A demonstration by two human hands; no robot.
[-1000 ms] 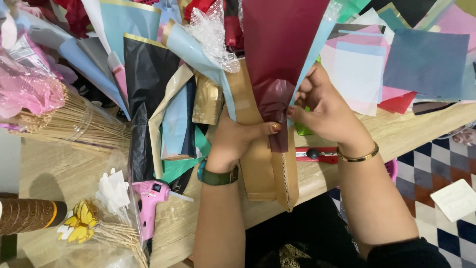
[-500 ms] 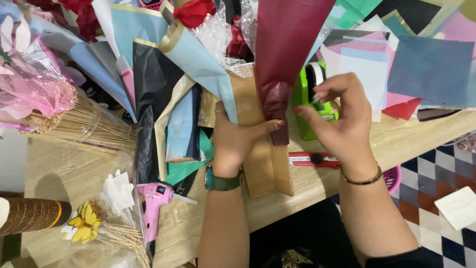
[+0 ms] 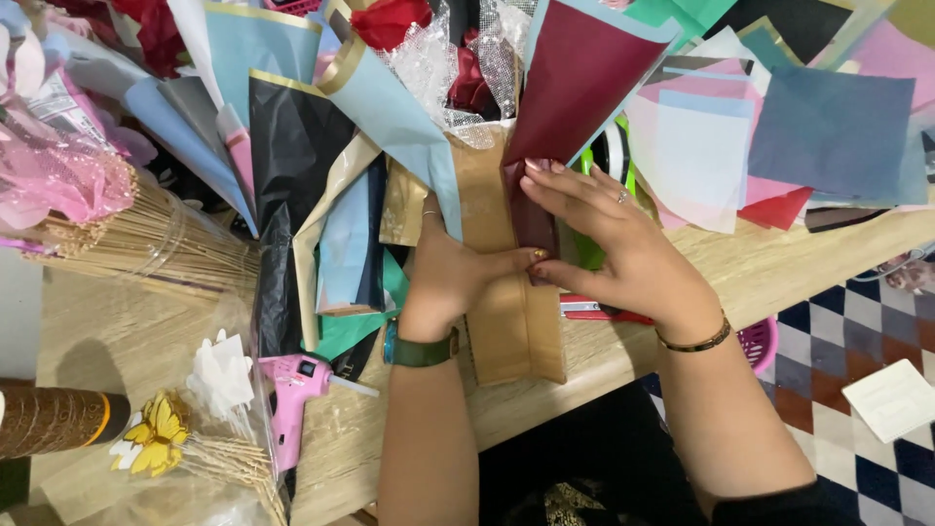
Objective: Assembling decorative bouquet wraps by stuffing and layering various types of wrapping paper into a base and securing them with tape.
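Maroon paper [image 3: 584,78], right hand [image 3: 614,244] now flattened on it

- Clear plastic bag [image 3: 209,429], lower left of the frame, on the bench: transparent, crinkled, holding a white paper flower, a yellow butterfly ornament and straw-coloured stems.
- Clear cellophane sleeve [image 3: 156,239], left of centre: see-through wrap round a bundle of pale sticks.
- Printed slip [image 3: 58,97], upper left: small, white with dark print, partly hidden under pink netting.
- White card [image 3: 894,397], lower right, on the chequered floor: square, plain side up, tilted.
- No screens or signs in view.
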